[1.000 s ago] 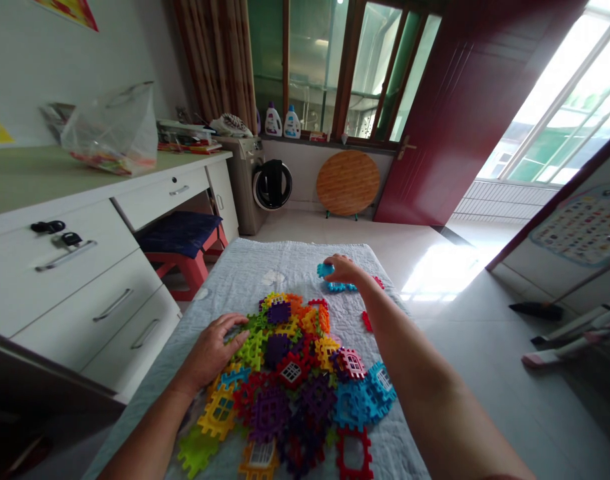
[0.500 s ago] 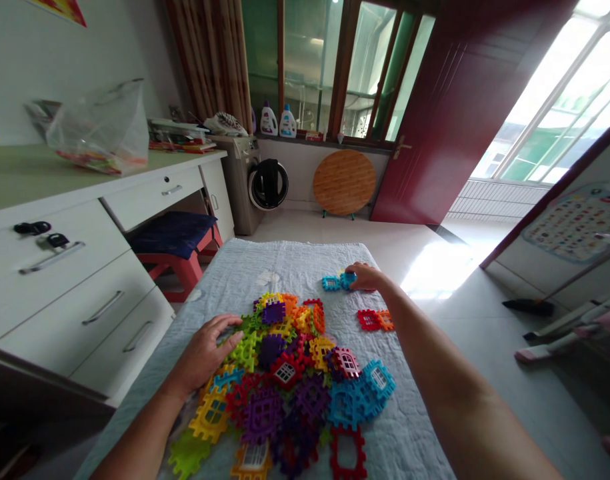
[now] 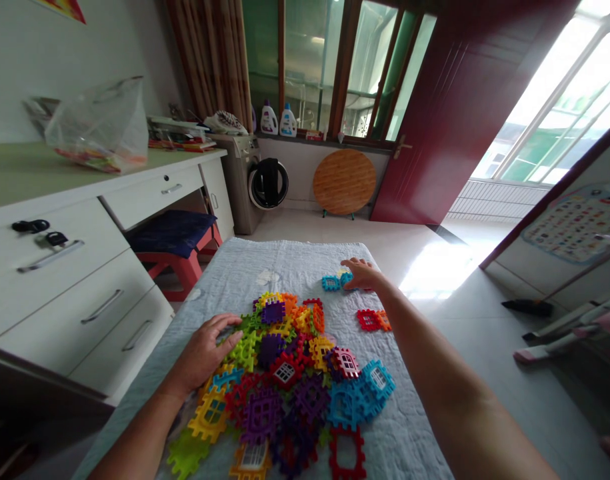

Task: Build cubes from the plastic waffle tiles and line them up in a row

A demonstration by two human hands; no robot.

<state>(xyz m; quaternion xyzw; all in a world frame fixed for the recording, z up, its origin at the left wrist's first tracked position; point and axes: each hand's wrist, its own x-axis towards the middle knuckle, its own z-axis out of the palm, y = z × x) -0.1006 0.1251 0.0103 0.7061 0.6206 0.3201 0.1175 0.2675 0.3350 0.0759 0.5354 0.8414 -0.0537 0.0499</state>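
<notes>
A heap of plastic interlocking building blocks (image 3: 272, 350) in many colours covers the near half of a cloth-covered table (image 3: 245, 267). My left hand (image 3: 211, 347) lies at the heap's left edge, fingers apart, its tips touching light green blocks (image 3: 245, 350). Farther off, at the table's right side, my right hand (image 3: 362, 273) is over a small group of blue blocks (image 3: 331, 283); its fingers are spread and partly lifted off them. Part of that group is hidden behind the hand. Nearer me, a red block (image 3: 368, 320) joins an orange block (image 3: 383, 320), partly covered by my forearm.
On the left stands a white desk (image 3: 179, 170) with a plastic bag (image 3: 102, 130) on it, and a stool (image 3: 177, 237) is tucked beneath. Beyond the table are a washing machine (image 3: 245, 180) with its door open, a round wooden board (image 3: 345, 181) and a red door (image 3: 435, 113).
The fingers of my right hand have opened and risen slightly from the blue blocks. My left hand has stayed in place, and the heap looks the same.
</notes>
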